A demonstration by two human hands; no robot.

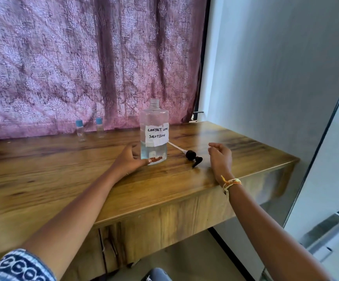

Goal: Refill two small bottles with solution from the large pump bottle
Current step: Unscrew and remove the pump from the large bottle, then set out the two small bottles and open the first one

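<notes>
The large clear bottle [154, 132] stands upright on the wooden table [63, 175], its neck uncapped, with a paper label reading "CONTACT LENS SOLUTION" and liquid in its lower third. My left hand [130, 159] holds its base from the left. The black pump head [193, 157] with its white tube lies on the table just right of the bottle. My right hand [220, 157] hovers beside the pump, fingers loosely curled, holding nothing. Two small clear bottles with blue caps [80, 131] [99, 127] stand at the back left by the curtain.
A purple patterned curtain [73, 63] hangs behind the table. A pale wall [266, 78] rises at the right, and the table's right edge ends near it. A cabinet front lies below the table's near edge.
</notes>
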